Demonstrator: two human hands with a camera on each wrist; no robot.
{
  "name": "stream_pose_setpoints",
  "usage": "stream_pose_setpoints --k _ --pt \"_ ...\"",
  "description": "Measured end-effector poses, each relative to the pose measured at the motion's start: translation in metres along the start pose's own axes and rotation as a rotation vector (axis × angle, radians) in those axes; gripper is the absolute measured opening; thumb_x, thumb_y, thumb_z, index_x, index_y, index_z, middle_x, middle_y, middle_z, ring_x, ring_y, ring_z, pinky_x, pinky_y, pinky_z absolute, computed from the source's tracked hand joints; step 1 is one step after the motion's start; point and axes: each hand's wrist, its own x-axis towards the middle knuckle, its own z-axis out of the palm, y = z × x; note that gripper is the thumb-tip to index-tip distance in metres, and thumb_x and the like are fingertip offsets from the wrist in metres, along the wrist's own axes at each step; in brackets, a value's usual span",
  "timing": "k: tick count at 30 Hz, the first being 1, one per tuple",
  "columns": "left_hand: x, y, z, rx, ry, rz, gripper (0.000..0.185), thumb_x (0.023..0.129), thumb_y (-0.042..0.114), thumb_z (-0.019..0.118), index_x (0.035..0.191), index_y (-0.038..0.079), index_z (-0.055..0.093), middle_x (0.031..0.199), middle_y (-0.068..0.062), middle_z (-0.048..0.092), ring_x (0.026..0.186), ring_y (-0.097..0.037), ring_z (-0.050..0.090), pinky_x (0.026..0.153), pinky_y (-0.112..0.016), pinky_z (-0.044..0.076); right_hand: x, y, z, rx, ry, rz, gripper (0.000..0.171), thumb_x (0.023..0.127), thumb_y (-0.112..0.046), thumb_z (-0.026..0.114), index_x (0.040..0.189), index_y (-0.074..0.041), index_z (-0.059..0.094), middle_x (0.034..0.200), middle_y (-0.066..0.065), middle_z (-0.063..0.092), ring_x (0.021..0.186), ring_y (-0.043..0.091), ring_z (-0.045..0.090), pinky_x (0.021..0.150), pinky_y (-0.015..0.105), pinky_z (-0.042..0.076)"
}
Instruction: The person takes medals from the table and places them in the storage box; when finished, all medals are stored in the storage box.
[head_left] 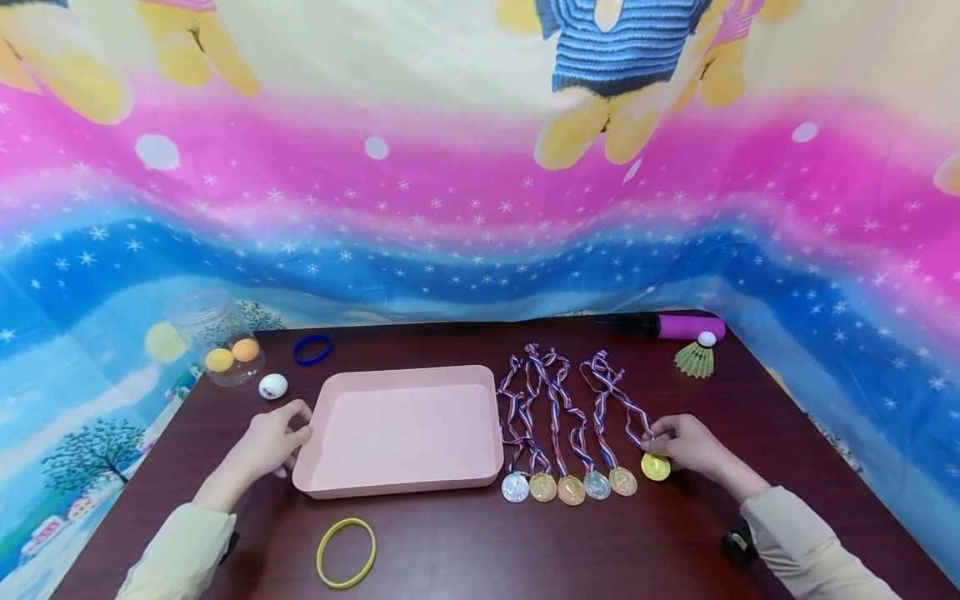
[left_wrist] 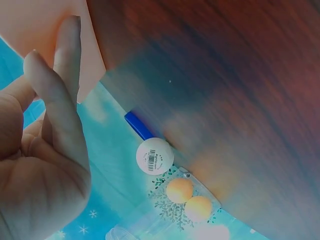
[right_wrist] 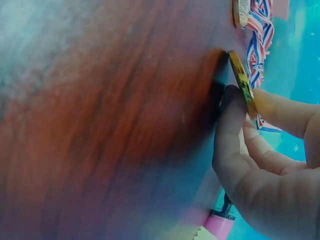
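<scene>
My right hand (head_left: 686,446) pinches a gold medal (head_left: 656,467) at the right end of a row, thumb and fingers on either side of its edge. A striped ribbon (head_left: 635,417) runs back from that medal. Several other medals lie to its left, among them a silver one (head_left: 515,487) closest to the tray. At the left side of a shallow pink tray (head_left: 397,489) is my left hand (head_left: 272,437), its fingertips right at the rim. The left wrist view shows those fingers (left_wrist: 67,55) fairly straight, overlapping the tray's pink wall (left_wrist: 90,60).
A yellow wristband (head_left: 347,521) lies in front of the tray. Behind it are a blue wristband (head_left: 312,350), a white ball (head_left: 273,386) and a clear jar (head_left: 251,367) with orange balls. At the back right are a shuttlecock (head_left: 697,358) and a purple-handled pump (head_left: 686,327).
</scene>
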Motion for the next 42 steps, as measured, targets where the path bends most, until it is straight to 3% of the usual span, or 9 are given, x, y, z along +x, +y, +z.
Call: stream_pose_setpoints --k 9,15,21,26,34,42 --pt "0.001 -0.004 0.0 -0.044 -0.004 -0.018 0.014 0.095 0.01 0.049 0.109 0.005 0.05 0.061 -0.003 0.061 0.05 -0.016 0.062 0.043 -0.032 0.053 0.004 0.005 -0.004 0.099 -0.114 0.05 0.028 0.087 -0.005 0.064 0.104 0.015 0.056 0.078 -0.001 0.063 0.07 0.01 0.058 0.061 0.033 0.058" --pt "0.0 -0.003 0.0 -0.049 0.003 -0.014 0.014 0.095 0.009 0.051 0.108 0.004 0.052 0.061 -0.004 0.061 0.049 -0.015 0.061 0.043 -0.032 0.054 0.003 0.003 -0.006 0.101 -0.166 0.024 0.027 0.089 -0.003 0.059 0.105 0.017 0.056 0.076 -0.002 0.058 0.068 0.008 0.056 0.061 0.03 0.057" --pt "0.0 -0.002 -0.001 -0.053 0.01 -0.015 0.014 0.095 0.009 0.051 0.107 0.003 0.052 0.06 -0.004 0.06 0.048 -0.015 0.06 0.043 -0.032 0.054 0.003 0.0 -0.008 0.103 -0.151 0.027 0.02 0.09 -0.005 0.059 0.099 0.012 0.057 0.075 -0.002 0.053 0.069 0.01 0.054 0.062 0.03 0.056" --pt "0.0 -0.002 0.0 -0.061 0.003 -0.022 0.014 0.095 0.009 0.051 0.107 0.003 0.052 0.06 -0.005 0.06 0.048 -0.015 0.061 0.043 -0.033 0.055 0.007 -0.004 -0.014 0.173 -0.195 0.03 0.02 0.093 -0.012 0.059 0.097 0.008 0.058 0.077 -0.003 0.057 0.072 0.009 0.057 0.065 0.03 0.056" --pt "0.0 -0.001 0.0 -0.074 -0.012 -0.019 0.011 0.097 0.009 0.05 0.106 0.003 0.05 0.062 -0.006 0.059 0.049 -0.016 0.061 0.045 -0.033 0.055 0.016 -0.032 -0.037 0.19 -0.155 0.028 0.024 0.094 -0.018 0.059 0.103 0.005 0.059 0.081 -0.003 0.063 0.074 0.008 0.061 0.066 0.03 0.058" --pt "-0.001 -0.001 -0.001 -0.099 -0.021 -0.03 0.013 0.097 0.009 0.05 0.108 0.002 0.051 0.063 -0.006 0.06 0.05 -0.016 0.061 0.046 -0.034 0.056 0.026 -0.083 -0.069 0.191 -0.106 -0.051 0.026 0.096 -0.015 0.056 0.109 0.007 0.055 0.083 -0.004 0.064 0.076 0.007 0.064 0.071 0.029 0.059"
